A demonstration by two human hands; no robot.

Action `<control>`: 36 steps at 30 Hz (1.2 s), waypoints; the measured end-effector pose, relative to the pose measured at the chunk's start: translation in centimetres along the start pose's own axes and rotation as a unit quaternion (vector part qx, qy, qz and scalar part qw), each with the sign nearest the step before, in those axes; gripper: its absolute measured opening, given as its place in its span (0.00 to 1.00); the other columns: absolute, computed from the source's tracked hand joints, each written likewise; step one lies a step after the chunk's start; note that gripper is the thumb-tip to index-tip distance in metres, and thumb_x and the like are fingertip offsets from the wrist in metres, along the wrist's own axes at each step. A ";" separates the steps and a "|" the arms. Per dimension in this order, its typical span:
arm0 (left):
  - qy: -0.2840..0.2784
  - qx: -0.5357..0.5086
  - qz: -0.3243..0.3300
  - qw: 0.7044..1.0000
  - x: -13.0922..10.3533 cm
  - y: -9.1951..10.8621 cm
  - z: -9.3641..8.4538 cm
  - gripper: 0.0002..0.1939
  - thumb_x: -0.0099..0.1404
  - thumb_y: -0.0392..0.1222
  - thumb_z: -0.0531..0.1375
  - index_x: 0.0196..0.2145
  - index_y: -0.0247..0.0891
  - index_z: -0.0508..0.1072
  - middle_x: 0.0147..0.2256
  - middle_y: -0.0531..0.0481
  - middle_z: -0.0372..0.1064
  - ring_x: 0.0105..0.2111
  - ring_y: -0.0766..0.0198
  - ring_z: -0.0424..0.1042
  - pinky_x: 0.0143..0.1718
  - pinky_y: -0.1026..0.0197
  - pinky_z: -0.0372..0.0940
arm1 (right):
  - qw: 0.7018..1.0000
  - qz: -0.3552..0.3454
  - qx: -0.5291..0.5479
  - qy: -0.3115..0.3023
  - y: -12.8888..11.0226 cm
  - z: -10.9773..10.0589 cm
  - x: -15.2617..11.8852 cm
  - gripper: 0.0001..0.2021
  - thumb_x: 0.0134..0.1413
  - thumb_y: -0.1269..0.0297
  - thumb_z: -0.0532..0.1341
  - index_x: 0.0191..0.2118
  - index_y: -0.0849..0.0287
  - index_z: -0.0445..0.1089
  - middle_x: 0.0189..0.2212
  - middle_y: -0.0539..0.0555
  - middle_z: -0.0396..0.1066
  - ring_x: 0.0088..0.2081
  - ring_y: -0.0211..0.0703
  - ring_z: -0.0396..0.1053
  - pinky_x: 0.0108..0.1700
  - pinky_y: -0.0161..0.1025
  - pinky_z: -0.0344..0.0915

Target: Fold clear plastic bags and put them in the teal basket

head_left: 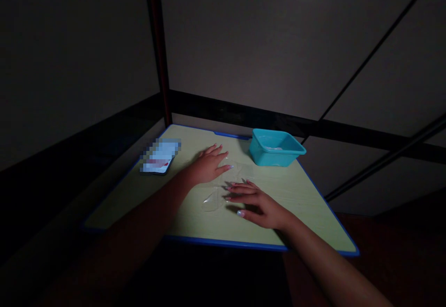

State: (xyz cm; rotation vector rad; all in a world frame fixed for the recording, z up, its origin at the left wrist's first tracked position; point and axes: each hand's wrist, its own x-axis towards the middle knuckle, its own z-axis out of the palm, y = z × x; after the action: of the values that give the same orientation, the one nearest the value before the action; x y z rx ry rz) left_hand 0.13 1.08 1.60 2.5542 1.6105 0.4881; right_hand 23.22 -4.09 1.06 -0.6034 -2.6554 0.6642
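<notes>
A thin, clear plastic sheet or film (212, 201) lies on the pale table top (296, 209), its outline hard to follow. My left hand (208, 165) rests with fingers spread over the far left part of the clear plastic. Closer to me, my right hand (256, 203) hovers or lies lightly by the plastic's right side, fingers stretched out and apart. Whether its fingertips touch the plastic, I cannot tell. Neither hand grips anything.
A turquoise plastic basket (277, 151) stands at the table's far right, with something pale inside. On the left lies a phone (160, 158) with a lit, blurred screen. Blue edging (223, 242) rims the table, and pale panelled walls (244, 42) rise behind it.
</notes>
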 end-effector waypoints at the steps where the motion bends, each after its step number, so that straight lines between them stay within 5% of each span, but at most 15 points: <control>1: 0.017 -0.002 0.010 1.000 0.1 -0.1 -0.1 0.29 0.66 0.57 0.46 0.58 0.39 0.59 0.62 0.41 0.48 0.62 0.53 0.43 0.59 0.49 0.46 | 1.000 -0.002 0.000 -0.002 0.0 -0.1 0.0 0.17 0.56 0.59 0.57 0.52 0.50 0.67 0.56 0.57 0.61 0.60 0.48 0.52 0.60 0.54 0.37; 5: 0.029 -0.004 0.024 0.999 0.2 -0.5 0.0 0.27 0.68 0.54 0.45 0.57 0.36 0.62 0.60 0.41 0.52 0.61 0.58 0.49 0.59 0.55 0.46 | 1.000 -0.005 -0.019 -0.017 -0.1 -0.2 0.0 0.14 0.56 0.60 0.57 0.47 0.50 0.71 0.55 0.57 0.63 0.60 0.49 0.52 0.60 0.56 0.35; 13: -0.133 0.010 0.003 0.991 -0.3 -0.7 0.8 0.27 0.66 0.57 0.46 0.59 0.45 0.57 0.64 0.47 0.39 0.64 0.56 0.38 0.58 0.49 0.44 | 0.998 0.014 -0.059 -0.012 0.4 0.4 0.1 0.23 0.54 0.59 0.59 0.56 0.52 0.62 0.55 0.59 0.63 0.59 0.50 0.53 0.59 0.57 0.40; 18: -0.105 -0.013 0.035 0.994 -0.3 -0.2 0.1 0.27 0.66 0.56 0.47 0.59 0.43 0.59 0.63 0.46 0.43 0.63 0.59 0.40 0.60 0.55 0.42 | 1.000 0.016 -0.020 0.010 0.6 0.5 0.1 0.22 0.55 0.59 0.58 0.56 0.53 0.62 0.54 0.59 0.65 0.58 0.49 0.55 0.59 0.56 0.43; 23: -0.177 -0.008 0.025 0.984 -1.2 0.8 -1.4 0.48 0.49 0.67 0.59 0.63 0.47 0.48 0.65 0.43 0.31 0.63 0.45 0.31 0.58 0.39 0.37 | 0.998 0.005 0.035 0.054 0.9 0.5 0.4 0.19 0.56 0.59 0.58 0.54 0.53 0.65 0.52 0.59 0.66 0.57 0.49 0.58 0.58 0.55 0.48; 28: -0.273 0.039 0.008 0.961 -2.2 1.8 -1.9 0.63 0.38 0.64 0.66 0.64 0.47 0.37 0.64 0.39 0.20 0.63 0.40 0.24 0.55 0.31 0.34 | 0.993 0.013 0.078 0.084 1.1 0.4 0.5 0.18 0.57 0.60 0.57 0.53 0.54 0.65 0.52 0.59 0.66 0.56 0.47 0.59 0.58 0.53 0.49; 36: -0.188 0.043 -0.007 0.981 -1.6 1.2 -2.0 0.39 0.58 0.57 0.57 0.63 0.47 0.48 0.64 0.42 0.34 0.64 0.48 0.32 0.57 0.41 0.42 | 0.988 0.065 0.104 0.097 1.5 0.4 0.3 0.19 0.57 0.56 0.57 0.53 0.56 0.66 0.52 0.60 0.66 0.56 0.47 0.60 0.59 0.53 0.47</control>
State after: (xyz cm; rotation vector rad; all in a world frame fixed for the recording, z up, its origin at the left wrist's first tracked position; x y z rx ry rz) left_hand -0.07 -1.09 3.43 2.4969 1.5366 -0.0684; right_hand 23.25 -2.88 0.06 -0.7451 -2.3466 0.8601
